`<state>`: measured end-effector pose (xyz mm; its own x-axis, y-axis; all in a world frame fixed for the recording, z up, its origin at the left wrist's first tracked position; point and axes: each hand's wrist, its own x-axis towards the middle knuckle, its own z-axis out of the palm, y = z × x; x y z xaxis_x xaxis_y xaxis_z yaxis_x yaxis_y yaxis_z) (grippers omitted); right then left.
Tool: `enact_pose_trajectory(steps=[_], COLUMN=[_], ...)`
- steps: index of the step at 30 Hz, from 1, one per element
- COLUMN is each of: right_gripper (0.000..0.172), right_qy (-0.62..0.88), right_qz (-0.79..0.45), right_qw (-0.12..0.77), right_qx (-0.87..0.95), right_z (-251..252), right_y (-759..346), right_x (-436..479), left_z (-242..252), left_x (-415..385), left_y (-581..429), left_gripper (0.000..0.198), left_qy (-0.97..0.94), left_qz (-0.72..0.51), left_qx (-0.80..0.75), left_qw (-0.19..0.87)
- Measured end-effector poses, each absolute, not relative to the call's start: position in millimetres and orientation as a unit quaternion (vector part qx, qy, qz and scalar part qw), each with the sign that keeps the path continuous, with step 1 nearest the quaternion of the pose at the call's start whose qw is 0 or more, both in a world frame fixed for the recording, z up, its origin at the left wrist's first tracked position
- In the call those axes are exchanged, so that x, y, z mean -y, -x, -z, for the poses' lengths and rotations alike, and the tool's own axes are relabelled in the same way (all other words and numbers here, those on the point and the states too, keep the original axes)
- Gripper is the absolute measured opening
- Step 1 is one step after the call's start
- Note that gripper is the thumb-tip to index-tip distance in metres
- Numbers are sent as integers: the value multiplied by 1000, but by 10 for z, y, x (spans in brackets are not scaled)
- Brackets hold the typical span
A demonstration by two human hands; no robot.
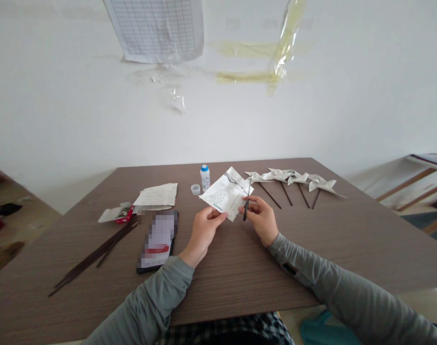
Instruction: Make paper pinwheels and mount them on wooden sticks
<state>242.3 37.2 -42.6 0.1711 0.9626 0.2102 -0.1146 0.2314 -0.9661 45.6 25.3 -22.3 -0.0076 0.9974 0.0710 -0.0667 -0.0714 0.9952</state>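
Observation:
My left hand [204, 229] is closed on the lower edge of a printed paper sheet [226, 192], holding it up above the brown table [240, 268]. Small dark scissors [247, 201] are in my right hand [260, 216], blades pointing up along the sheet's right edge. Both hands hover over the middle of the table, close together.
Several paper pinwheels on dark sticks [293, 179] lie at the back right. A small white bottle with a blue cap [205, 177] and a loose cap [195, 189] stand behind the sheet. At the left are more printed paper [157, 195], a phone [158, 239], dark sticks [96, 256] and a small red-white box [118, 213].

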Motion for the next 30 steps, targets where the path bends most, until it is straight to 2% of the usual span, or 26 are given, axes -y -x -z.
enact_pose_trajectory(steps=[12, 18, 30], right_gripper=[65, 58, 59], right_qy=[472, 475, 468], right_qz=[-439, -465, -486], right_qw=[594, 569, 515], right_qx=[481, 484, 529], right_z=[429, 442, 473], right_y=[-2450, -2493, -2525], right_x=[-393, -400, -392], left_z=[191, 191, 184], left_x=[-253, -261, -266], left_y=[-419, -372, -339], left_gripper=[29, 30, 34], left_qy=[-468, -456, -445], left_qz=[-553, -578, -593], left_qx=[-489, -483, -489], left_qw=[485, 474, 460])
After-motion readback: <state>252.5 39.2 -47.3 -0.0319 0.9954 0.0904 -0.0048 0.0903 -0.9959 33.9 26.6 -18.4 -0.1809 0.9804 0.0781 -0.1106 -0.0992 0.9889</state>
